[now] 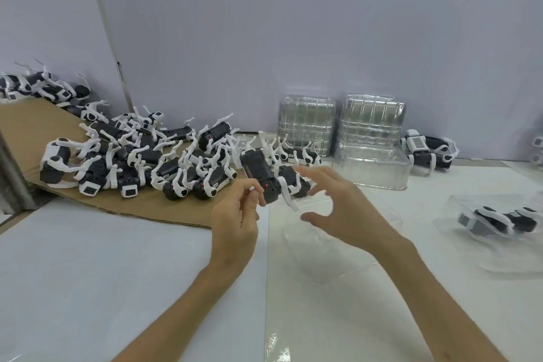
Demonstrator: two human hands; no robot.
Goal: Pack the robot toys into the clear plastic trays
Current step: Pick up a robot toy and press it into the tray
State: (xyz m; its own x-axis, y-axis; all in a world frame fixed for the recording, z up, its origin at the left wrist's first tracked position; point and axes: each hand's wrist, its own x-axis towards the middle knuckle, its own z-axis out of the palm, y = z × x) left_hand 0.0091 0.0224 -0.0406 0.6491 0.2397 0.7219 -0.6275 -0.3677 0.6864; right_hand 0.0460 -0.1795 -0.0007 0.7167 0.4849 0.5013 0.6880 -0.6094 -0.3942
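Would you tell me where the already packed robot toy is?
In the head view, the packed robot toy lies in a clear tray at far right, right of the right hand.

Black-bodied, white-legged robot toy point(260, 178) pinched in left hand point(235, 223), tilted above empty clear tray point(332, 247) on worktop point(117, 258) — toy heap point(132, 156) left, packed toy point(499, 220) right, tray stacks point(340, 123) behind.

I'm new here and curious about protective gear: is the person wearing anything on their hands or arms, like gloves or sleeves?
No. The left hand and right hand are bare, without gloves, and no rings show. The left forearm and right forearm are uncovered down to the picture's edge: no sleeves, watch or wristband in view.
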